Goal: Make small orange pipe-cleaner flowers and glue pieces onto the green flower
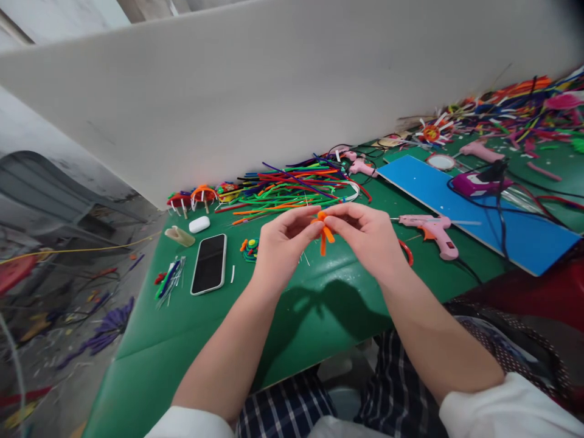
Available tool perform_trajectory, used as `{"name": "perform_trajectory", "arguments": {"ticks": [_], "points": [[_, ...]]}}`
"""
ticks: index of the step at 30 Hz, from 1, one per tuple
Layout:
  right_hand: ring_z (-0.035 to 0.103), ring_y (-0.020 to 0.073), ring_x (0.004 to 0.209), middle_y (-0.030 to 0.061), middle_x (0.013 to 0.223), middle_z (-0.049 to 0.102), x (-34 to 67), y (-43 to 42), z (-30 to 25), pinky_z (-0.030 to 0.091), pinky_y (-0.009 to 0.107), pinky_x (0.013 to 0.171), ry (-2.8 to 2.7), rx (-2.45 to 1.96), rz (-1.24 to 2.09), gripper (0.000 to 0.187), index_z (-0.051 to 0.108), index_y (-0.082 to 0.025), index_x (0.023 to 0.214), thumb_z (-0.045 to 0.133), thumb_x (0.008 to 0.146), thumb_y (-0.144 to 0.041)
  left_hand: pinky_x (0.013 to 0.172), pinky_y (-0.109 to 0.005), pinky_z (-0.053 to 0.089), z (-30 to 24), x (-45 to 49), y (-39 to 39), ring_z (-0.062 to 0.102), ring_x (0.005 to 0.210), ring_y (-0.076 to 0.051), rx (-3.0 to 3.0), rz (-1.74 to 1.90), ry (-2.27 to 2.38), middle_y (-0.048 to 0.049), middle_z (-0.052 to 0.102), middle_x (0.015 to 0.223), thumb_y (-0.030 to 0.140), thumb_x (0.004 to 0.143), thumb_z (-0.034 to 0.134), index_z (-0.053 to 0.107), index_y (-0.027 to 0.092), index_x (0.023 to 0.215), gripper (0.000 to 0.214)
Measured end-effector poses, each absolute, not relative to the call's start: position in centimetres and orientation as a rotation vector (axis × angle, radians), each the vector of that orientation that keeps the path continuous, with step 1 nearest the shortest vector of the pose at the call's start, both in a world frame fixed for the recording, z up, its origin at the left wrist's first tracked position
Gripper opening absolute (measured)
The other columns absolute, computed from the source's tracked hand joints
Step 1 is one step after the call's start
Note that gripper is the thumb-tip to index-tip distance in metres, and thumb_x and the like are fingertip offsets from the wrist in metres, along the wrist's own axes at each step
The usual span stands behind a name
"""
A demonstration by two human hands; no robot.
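**Pinching an orange pipe-cleaner piece over the green counter**

At nine o'clock from the hands, a dark-screened phone lies flat on the counter, with a white earbud case just past it at its twelve o'clock. A small multicoloured coil sits just beside the left hand, whose grip is narrow, thumb and fingertips closed on the orange piece's left side. A heap of loose pipe cleaners lies at twelve o'clock. The orange piece is held between both hands above the counter's middle, its short ends pointing down. The right hand pinches its other side, grip equally tight. At three o'clock a pink glue gun rests near a blue board.
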State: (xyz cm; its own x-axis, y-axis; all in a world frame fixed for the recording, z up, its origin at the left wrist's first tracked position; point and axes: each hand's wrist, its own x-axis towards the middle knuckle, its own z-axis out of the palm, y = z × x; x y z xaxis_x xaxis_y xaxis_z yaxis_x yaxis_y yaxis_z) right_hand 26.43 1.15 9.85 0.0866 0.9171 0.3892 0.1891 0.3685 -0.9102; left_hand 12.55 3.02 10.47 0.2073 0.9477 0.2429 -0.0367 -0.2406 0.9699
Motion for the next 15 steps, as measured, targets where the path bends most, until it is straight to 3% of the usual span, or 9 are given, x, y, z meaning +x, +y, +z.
{"name": "perform_trajectory", "arguments": {"ticks": [4,10,15], "points": [[0.06,0.0124,0.071,0.0002,0.08,0.065,26.6,1.0,9.9,0.05,0.026,0.065,-1.447,-1.083,0.61,0.014,0.062,-0.021,0.091,0.056,0.08,-0.029,0.064,-0.025,0.053,10.3,12.5,3.4,0.064,0.066,-0.012,1.239,1.173,0.855,-0.0016,0.069,0.075,0.026,0.066,0.07,0.068,0.019,0.081,0.017],[0.054,0.0183,0.098,0.0041,0.101,0.062,27.7,0.9,10.2,0.045,0.038,0.087,-1.87,-0.973,0.044,0.018,0.063,-0.024,0.095,0.056,0.08,-0.02,0.059,-0.02,0.051,10.4,12.2,4.0,0.062,0.062,-0.009,1.014,1.146,0.841,-0.0017,0.069,0.073,0.023,0.062,0.072,0.068,0.018,0.075,0.014],[0.051,0.0202,0.1,0.0042,0.102,0.063,27.6,1.1,10.1,0.045,0.04,0.087,-1.926,-0.951,-0.233,0.021,0.063,-0.025,0.099,0.055,0.08,-0.019,0.061,-0.019,0.05,10.4,12.3,4.0,0.061,0.063,-0.008,0.954,1.13,0.791,-0.0006,0.068,0.071,0.018,0.062,0.071,0.068,0.018,0.074,0.012]]}}
